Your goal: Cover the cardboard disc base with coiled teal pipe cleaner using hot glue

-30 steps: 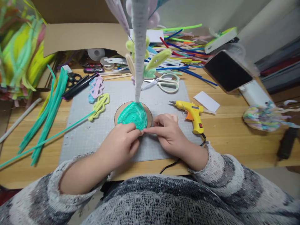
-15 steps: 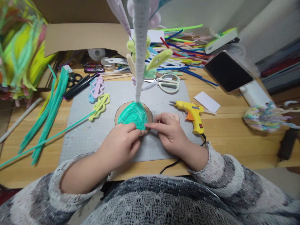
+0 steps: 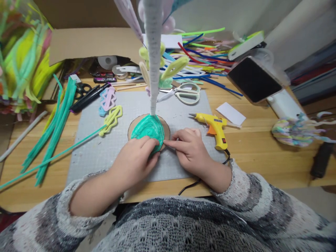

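Note:
A coil of green pipe cleaner [image 3: 147,131] lies on a round cardboard disc [image 3: 133,123] on the grey cutting mat. The fingers of my left hand [image 3: 138,154] are bent over the coil's near edge and grip the pipe cleaner there. From the right, my right hand [image 3: 191,148] touches the coil's right edge with its outstretched index finger; the other fingers are curled and no object shows in them. A white wrapped stem [image 3: 153,70] rises in front of the camera, its lower end at the far side of the coil.
A yellow hot glue gun [image 3: 216,127] lies right of the disc, its cord running to the front edge. Scissors [image 3: 187,93] rest behind. Green pipe cleaners [image 3: 52,129] and zigzag pieces [image 3: 111,119] lie left. A phone [image 3: 254,78] stands at the back right.
My left fingers have shifted slightly along the coil's near edge, uncovering more green at its lower right. My right index finger stays at the right edge. The view has shifted slightly.

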### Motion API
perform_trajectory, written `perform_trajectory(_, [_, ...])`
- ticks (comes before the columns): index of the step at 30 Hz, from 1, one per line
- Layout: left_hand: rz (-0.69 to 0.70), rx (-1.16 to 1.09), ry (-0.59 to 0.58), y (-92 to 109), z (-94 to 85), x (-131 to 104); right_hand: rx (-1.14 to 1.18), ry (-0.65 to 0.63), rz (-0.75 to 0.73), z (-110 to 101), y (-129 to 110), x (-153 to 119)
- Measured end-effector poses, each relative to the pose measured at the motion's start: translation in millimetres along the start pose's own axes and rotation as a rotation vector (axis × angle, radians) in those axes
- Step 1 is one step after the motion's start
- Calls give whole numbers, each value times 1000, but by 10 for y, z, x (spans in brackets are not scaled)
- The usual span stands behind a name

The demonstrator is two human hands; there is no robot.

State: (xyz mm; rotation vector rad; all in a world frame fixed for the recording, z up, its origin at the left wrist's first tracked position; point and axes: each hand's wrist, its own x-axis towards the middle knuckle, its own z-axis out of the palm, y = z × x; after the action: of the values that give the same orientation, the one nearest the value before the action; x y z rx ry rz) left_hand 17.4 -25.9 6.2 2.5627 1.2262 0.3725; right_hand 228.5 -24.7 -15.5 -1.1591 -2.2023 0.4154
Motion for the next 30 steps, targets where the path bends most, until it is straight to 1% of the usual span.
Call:
perform_trajectory(4, [3,-61,41,-16,13,-8,45,-50,1,22,5,-15])
perform_trajectory(7, [-3,-88,66,-25,24,-18,102,-56,13,27,2,-18])
perform_trajectory(11, [28,-78,87,-33,33,-24,157,-62,4,28,-5,-12])
perform_trajectory(15, [47,-58,98,-37,36,-15,146,-84,3,24,-9,-12])
perform_trajectory(21, [65,-44,98,-37,34,-7,53,-100,-54,15,-35,-17])
perform_trajectory(30, [73,-20,91,-27,25,-1,-285,-114,-220,43,-138,20])
